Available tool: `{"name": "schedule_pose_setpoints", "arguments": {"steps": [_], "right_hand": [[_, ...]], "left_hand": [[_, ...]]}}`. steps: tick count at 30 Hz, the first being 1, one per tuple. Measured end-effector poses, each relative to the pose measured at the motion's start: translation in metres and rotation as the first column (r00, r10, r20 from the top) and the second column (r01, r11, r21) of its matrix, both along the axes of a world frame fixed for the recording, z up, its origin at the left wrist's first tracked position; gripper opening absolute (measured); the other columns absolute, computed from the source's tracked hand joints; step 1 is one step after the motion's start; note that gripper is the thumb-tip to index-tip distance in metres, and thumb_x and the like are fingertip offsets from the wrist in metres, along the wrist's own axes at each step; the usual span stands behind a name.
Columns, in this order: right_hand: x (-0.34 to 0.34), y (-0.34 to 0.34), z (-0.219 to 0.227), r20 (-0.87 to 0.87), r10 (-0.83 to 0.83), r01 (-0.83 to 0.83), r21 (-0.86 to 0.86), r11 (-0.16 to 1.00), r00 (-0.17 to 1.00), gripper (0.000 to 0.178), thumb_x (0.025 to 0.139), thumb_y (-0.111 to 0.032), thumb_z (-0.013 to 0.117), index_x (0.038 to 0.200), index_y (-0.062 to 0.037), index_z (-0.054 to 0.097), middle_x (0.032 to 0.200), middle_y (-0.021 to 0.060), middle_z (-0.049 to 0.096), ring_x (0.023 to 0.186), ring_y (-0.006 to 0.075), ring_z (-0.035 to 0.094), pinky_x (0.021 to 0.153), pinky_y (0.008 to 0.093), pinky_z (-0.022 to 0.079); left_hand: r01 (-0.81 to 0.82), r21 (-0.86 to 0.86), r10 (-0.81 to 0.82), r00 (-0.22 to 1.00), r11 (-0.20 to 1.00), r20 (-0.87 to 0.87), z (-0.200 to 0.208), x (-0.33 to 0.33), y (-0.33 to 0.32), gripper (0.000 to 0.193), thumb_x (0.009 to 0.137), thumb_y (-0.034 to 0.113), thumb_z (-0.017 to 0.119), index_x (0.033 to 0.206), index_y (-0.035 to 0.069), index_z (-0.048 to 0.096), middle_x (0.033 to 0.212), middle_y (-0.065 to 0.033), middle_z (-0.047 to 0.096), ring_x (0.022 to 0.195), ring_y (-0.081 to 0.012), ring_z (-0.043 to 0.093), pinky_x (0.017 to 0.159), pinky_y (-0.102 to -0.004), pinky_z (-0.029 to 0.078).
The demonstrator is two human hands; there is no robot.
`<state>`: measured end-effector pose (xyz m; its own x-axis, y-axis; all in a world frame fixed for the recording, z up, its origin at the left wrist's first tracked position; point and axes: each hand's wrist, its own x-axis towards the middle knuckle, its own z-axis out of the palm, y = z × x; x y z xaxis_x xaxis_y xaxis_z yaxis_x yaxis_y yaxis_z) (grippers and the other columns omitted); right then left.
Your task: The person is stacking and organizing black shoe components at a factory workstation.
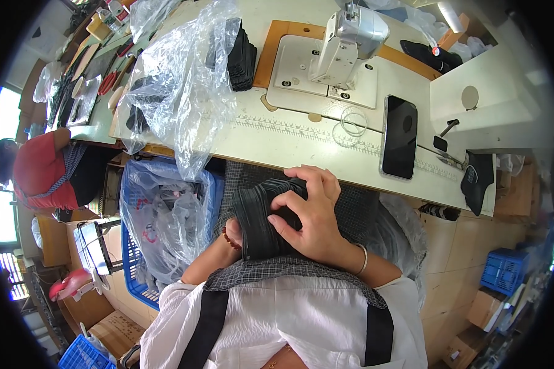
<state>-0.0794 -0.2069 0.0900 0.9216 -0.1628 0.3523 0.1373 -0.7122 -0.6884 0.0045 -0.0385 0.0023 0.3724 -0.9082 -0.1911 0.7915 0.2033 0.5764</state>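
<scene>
Gripping a thick stack of thin black pieces [258, 218] over the dark checked apron [354, 206], the left hand [233, 231] faces the loosely open right hand [317, 221]; the blue plastic basket [131, 265] holds clear plastic bags [177, 237], contents unclear.

Black stack [252, 221] between both hands [317, 224]

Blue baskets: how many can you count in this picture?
3: the plastic-lined basket at centre-left, the lower-left basket and the far-right basket. Others may be hidden.
</scene>
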Motion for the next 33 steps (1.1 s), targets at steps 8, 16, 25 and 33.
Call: {"name": "schedule_pose_setpoints", "arguments": {"steps": [8,16,25,33], "right_hand": [[-0.001,0.001,0.001,-0.019,0.005,-0.005,-0.012,1.0,1.0,0.017,0.076,-0.02,0.076,0.087,-0.0172,0.064,0.128,0.0114,0.048,0.125,0.0373,0.04,0.103,0.0629,0.024],[-0.001,0.002,0.002,-0.014,-0.003,0.002,-0.034,0.999,1.0,0.017,0.072,-0.014,0.075,0.085,-0.0144,0.065,0.127,0.0126,0.049,0.123,0.0373,0.04,0.104,0.052,0.024],[-0.002,0.004,-0.001,0.006,-0.027,0.027,-0.067,0.997,1.0,0.026,0.068,-0.012,0.076,0.09,-0.016,0.062,0.127,0.0109,0.048,0.124,0.0373,0.041,0.104,0.0619,0.025],[0.0,0.005,-0.01,0.103,0.021,-0.032,0.114,0.993,0.994,0.039,0.067,-0.007,0.078,0.102,-0.0126,0.061,0.13,0.0161,0.045,0.128,0.0424,0.037,0.105,0.053,0.029]], "left_hand": [[0.005,-0.047,-0.007,0.999,0.999,-0.037,-0.003,-0.001,0.0,0.118,0.055,0.065,0.084,0.146,0.008,0.036,0.145,-0.0065,0.043,0.134,-0.0218,0.045,0.114,-0.0391,0.037],[-0.022,-0.065,0.019,0.999,0.998,-0.033,0.0,-0.004,-0.001,0.116,0.057,0.064,0.084,0.146,0.008,0.036,0.144,-0.0064,0.045,0.132,-0.0212,0.046,0.113,-0.0391,0.038],[-0.031,-0.082,0.027,0.999,0.996,-0.043,-0.01,-0.002,0.006,0.11,0.059,0.059,0.085,0.144,0.007,0.039,0.141,-0.0074,0.048,0.131,-0.0216,0.048,0.112,-0.0386,0.038],[0.01,-0.224,0.032,0.983,0.974,0.183,0.003,0.008,0.002,0.108,0.066,0.047,0.085,0.147,-0.001,0.032,0.144,-0.0162,0.044,0.136,-0.0275,0.042,0.114,-0.0415,0.031]]}}
